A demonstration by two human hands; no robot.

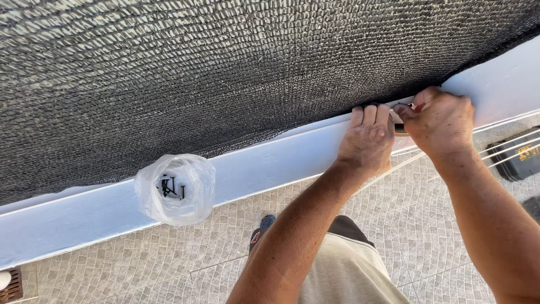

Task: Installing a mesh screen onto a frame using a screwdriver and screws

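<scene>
A black woven shade mesh (225, 67) hangs over the upper half of the view, its lower edge lying along a white ledge (281, 160). My left hand (368, 138) has its fingers curled over the mesh edge, pressing it against the ledge. Right beside it, touching, my right hand (441, 121) is closed with thumb and fingers pinched at the same edge. A small dark and orange tool (400, 129) shows between the two hands, seemingly gripped by the right one; most of it is hidden. A clear plastic bag of black screws (175, 188) rests on the ledge farther left.
Below lies a grey mosaic tiled floor (169, 264). A black case with yellow trim (514, 157) sits at the right, crossed by thin white lines (495, 149). A rusty drain grate (11, 284) is at the bottom left. My shoe (263, 226) and beige shorts (343, 270) show below.
</scene>
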